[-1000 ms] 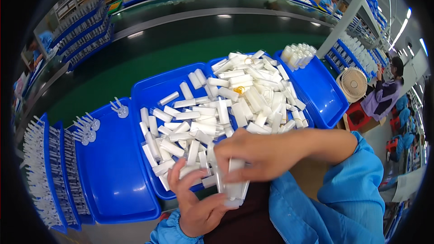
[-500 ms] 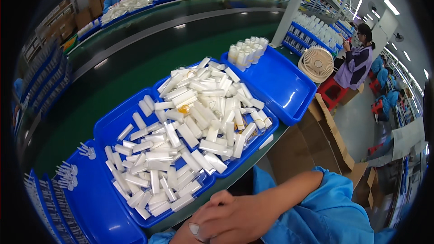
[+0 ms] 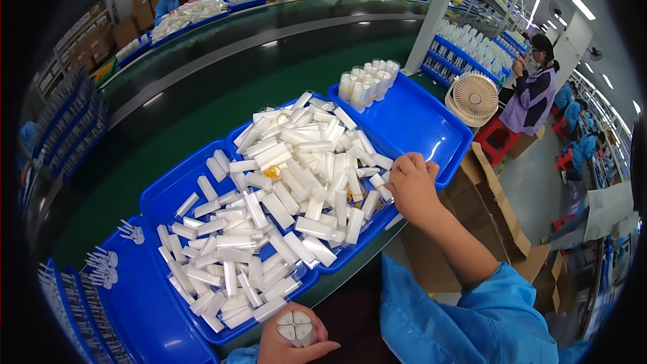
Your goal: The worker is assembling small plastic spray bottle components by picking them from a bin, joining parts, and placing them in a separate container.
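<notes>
My left hand (image 3: 317, 349), low in the view, is wrapped around a bundle of white pieces (image 3: 294, 327); their rounded wedge-shaped ends face up in a cluster. My right hand (image 3: 412, 185) reaches to the right end of the blue tray (image 3: 350, 248), fingers curled down beside white rectangular pieces in clear sleeves (image 3: 381, 187). Whatever its fingertips grip is hidden behind the hand. Thin yellowish rubber bands (image 3: 357, 195) lie among the pieces next to it. Many more sleeved white pieces (image 3: 269, 216) are heaped across two adjoining blue trays.
Upright bundles (image 3: 367, 84) stand in a blue tray (image 3: 431, 128) at the far right. A beige fan (image 3: 472, 100) is beyond it, an open cardboard box (image 3: 465, 229) below. At left, clear fork-like parts (image 3: 101, 266) lie on a blue tray (image 3: 145, 303). Co-workers sit farther off.
My right hand has left my left hand and moved up and right to the tray's right end. The bundle in my left hand now shows its ends.
</notes>
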The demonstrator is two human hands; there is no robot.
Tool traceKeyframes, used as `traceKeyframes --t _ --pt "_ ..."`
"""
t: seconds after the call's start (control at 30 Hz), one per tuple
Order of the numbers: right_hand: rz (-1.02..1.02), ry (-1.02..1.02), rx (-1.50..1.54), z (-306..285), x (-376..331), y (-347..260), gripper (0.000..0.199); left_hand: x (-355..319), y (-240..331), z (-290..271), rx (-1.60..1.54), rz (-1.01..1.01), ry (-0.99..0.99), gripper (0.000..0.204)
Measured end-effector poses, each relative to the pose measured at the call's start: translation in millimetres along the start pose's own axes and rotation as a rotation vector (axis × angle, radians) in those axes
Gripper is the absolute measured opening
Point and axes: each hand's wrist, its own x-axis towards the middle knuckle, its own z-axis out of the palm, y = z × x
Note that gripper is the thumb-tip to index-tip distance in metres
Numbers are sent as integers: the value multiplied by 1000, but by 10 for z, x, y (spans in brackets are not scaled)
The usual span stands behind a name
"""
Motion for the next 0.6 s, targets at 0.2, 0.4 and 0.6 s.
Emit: traceKeyframes --t 0.2,0.4,0.6 --pt "-29 25 494 -471 225 -301 10 -27 -12 -8 39 -46 270 28" --pt "-411 -193 1028 -830 290 -1033 10 105 66 -2 -237 238 339 25" --pt "-278 -926 1875 -638 265 -1489 10 -150 43 -253 -800 227 -388 28"
